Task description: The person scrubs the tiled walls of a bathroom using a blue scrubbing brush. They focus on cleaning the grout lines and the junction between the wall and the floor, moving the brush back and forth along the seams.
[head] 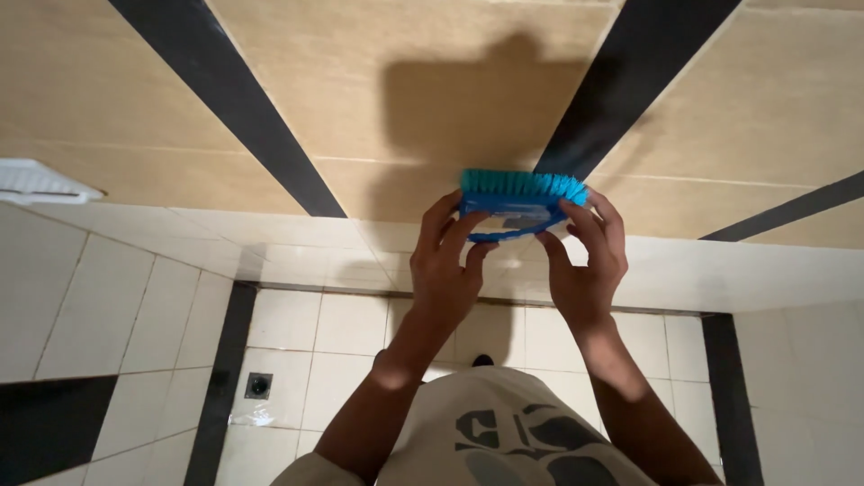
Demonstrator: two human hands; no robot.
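Your arms reached forward and up, forearms bare, wrists close together. Your left hand (pixel 443 270) curled, thumb up and fingers bent in a grip. Your right hand (pixel 587 261) mirrored it, fingers spread and clasped opposite.

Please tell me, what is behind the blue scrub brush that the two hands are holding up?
Behind the blue scrub brush is a beige wall with a black stripe and the brush's dark shadow. The left hand and right hand grip its ends. The wall patch directly behind the brush is covered.
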